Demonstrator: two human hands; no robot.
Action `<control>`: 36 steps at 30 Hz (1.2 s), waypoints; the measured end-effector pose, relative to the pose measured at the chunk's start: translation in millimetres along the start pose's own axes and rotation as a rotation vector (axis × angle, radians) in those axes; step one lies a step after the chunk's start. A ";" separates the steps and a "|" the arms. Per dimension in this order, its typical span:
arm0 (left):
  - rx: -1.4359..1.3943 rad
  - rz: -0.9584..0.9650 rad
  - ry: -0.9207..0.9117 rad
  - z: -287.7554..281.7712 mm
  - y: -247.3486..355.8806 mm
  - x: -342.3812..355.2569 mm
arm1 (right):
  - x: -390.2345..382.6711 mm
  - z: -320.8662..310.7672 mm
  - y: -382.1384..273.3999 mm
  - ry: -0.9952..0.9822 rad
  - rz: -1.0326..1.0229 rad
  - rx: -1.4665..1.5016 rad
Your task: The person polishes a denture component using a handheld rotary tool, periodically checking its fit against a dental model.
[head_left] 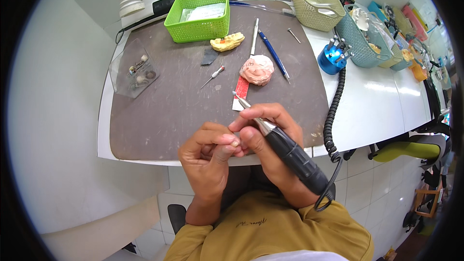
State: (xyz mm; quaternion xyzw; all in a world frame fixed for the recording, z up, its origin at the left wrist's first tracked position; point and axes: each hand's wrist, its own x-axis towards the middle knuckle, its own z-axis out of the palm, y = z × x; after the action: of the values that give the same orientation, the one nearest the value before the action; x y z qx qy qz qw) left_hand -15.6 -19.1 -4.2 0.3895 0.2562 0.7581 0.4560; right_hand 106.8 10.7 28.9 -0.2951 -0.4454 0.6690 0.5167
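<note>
My left hand (208, 159) pinches a small tooth-coloured piece (235, 143), probably a dental crown, between thumb and fingertips at the table's near edge. In my right hand (270, 159) is a black and silver dental handpiece (295, 157), with its small grey tip pointing up and away, clear of the piece. The fingertips of both hands come together around the piece. Beyond them lie a pink putty-like lump (257, 70) and a red and white strip (240, 93) partly under it. A yellow dental model (227, 42) rests farther back beside a dark grey square (209, 57).
A small screwdriver (213, 76), a blue pen (274, 55) and a clear box (135, 70) lie on the brown mat (154, 130). Behind stands a green basket (197, 31). At right are a blue bur holder (332, 60), a coiled cord (334, 111) and several baskets (316, 5).
</note>
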 end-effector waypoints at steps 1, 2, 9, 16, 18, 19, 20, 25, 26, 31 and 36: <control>0.003 -0.009 0.032 3.1 0.1 -0.2 | -1.6 -3.9 -2.6 -0.027 -0.015 0.013; 0.008 -0.015 0.063 6.8 1.0 0.0 | -2.4 -8.5 -4.0 -0.034 -0.026 -0.027; 0.117 -0.018 -0.029 0.6 2.1 1.2 | -1.7 -88.1 -48.4 -0.109 0.103 -0.458; 0.056 -0.041 -0.062 2.0 4.9 -1.2 | 30.2 -109.7 -75.6 0.111 0.243 -0.800; 0.035 -0.051 -0.028 3.8 5.3 -1.3 | 41.7 -107.0 -78.1 0.121 0.215 -0.933; 0.050 -0.050 -0.027 4.2 5.7 -1.2 | 48.7 -106.8 -79.5 0.093 0.194 -0.996; 0.063 -0.054 -0.029 4.8 5.7 -1.0 | 54.5 -107.6 -80.5 0.071 0.176 -1.059; 0.327 -0.067 -0.107 0.7 8.5 -0.5 | 75.9 -78.3 -98.0 -0.091 0.139 -1.490; 0.343 -0.071 -0.114 0.6 7.6 -1.3 | 80.1 -75.7 -98.6 -0.112 0.069 -1.609; 0.163 -0.100 0.049 13.5 7.0 -3.9 | 106.6 -79.5 -92.5 -0.169 -0.216 -1.932; 0.109 0.056 0.093 7.6 -1.4 0.9 | 115.3 -79.5 -85.4 -0.090 -0.178 -2.061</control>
State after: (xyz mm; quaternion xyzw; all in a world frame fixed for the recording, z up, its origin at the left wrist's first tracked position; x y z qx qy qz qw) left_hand -8.8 -17.4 -0.6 0.3851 0.3069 0.7727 0.4006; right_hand 177.7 149.7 79.2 -0.5349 -0.8411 -0.0671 0.0437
